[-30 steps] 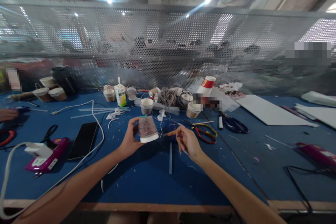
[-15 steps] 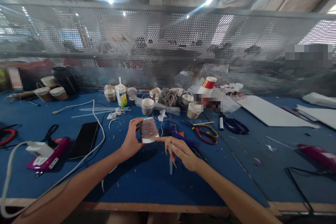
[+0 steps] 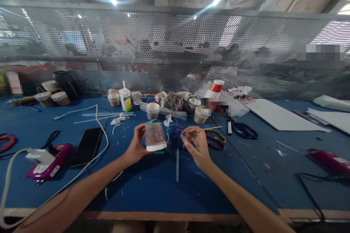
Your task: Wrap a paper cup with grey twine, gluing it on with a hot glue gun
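- The person's left hand (image 3: 137,143) is holding a cord-wrapped cup (image 3: 155,134) by its left side, its grip pinching the cup between the thumb and the fingers.
- The cup is hanging in front of the person, tilted above the tabletop (image 3: 142,193), its bare white band facing down and toward the person.
- The right hand (image 3: 198,143) is hovering to the right of the cup, apart from it, with its fingers bending; blur is hiding whether its grip is pinching anything.
- A clear stick (image 3: 177,164) is lying between the two forearms.
- Scissors with red and yellow handles (image 3: 224,139) are resting just beside the right hand, partly behind it; dark blue scissors (image 3: 244,130) are lying farther right.
- Behind the held cup, a small pail-like cup (image 3: 153,111) is standing near a bundle of cord (image 3: 175,101) and a drink carton (image 3: 126,100).
- A phone (image 3: 86,147) is lying left of the left hand.
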`<state>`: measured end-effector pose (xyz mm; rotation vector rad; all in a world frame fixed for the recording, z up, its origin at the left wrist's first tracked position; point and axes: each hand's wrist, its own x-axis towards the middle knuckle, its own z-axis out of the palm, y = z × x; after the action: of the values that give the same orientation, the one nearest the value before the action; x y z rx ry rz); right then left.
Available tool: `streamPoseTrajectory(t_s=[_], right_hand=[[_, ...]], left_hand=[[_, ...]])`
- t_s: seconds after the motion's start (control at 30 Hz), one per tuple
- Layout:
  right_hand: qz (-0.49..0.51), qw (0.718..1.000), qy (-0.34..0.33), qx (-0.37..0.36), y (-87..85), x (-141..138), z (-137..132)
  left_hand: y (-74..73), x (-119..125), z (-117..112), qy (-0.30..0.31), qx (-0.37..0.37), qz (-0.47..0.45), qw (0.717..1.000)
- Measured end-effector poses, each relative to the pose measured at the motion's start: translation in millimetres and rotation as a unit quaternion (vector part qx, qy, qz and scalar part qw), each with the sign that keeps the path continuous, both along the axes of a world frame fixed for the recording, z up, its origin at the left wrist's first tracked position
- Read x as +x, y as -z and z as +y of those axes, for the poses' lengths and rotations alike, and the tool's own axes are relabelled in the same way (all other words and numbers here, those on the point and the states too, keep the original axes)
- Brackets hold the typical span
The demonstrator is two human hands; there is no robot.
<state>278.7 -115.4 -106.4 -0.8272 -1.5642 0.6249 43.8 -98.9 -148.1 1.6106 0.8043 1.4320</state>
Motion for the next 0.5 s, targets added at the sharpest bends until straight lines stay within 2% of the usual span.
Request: streamPoseTrajectory(t_s=[0.07,0.17,0.27,0.37,0.5], right_hand=[[-0.079,0.996,-0.04,0.031,0.3,-1.7,2.5],[-0.203,0.972,-0.106,0.043,0.2,-6.7,1.0],[-0.274,0.955,-0.107,0.03,0.6,-11.2,-2.1],[-0.28,0.955,-0.095,0.037,4.0,-12.0,-1.2],[-0.225,0.967,-0.103,0.055,11.7,-10.2,3.9]], left_hand=[[-1.9,2.0,-2.0,0.036,0.003,-0.002,0.999],[-7.7,4.9,-6.4,0.073,-0.003,-0.004,0.997],[-12.0,6.4,-9.5,0.08,-0.014,0.009,0.997],[-11.6,6.4,-10.0,0.088,-0.021,0.036,0.995],[-8.6,5.3,-10.1,0.105,-0.003,0.042,0.994]])
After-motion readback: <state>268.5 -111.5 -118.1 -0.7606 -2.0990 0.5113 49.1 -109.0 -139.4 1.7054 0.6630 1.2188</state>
